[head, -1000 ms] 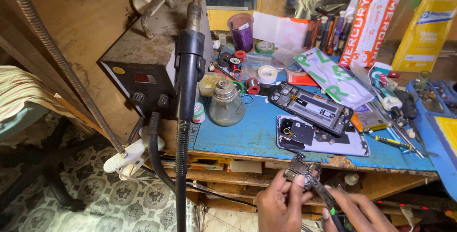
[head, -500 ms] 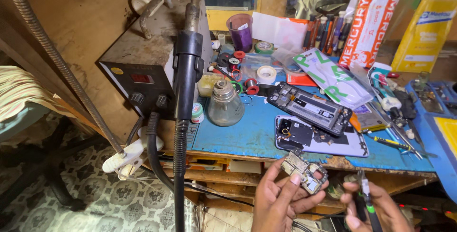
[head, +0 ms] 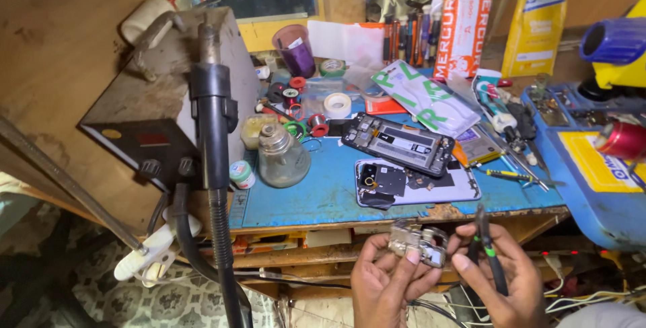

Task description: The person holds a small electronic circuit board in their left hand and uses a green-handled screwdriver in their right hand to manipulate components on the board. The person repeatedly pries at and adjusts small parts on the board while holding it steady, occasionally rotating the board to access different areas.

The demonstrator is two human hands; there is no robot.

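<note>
My left hand (head: 385,279) holds a small metal circuit board part (head: 418,241) below the front edge of the bench. My right hand (head: 501,275) grips a thin black tool with a green band (head: 489,250), its tip pointing up beside the part. On the blue mat (head: 323,187) above lie an opened phone frame (head: 397,143) and a phone back with exposed parts (head: 410,183).
A hot-air station box (head: 168,99) with its black handle (head: 214,126) and hose stands at the left. A glass bottle (head: 282,156), tape rolls (head: 336,104), tweezers (head: 518,160), packets and a blue and yellow device (head: 599,160) crowd the bench. Cables hang below.
Both hands have risen closer to the bench edge. The right hand has lifted the black tool upright next to the part in the left hand.
</note>
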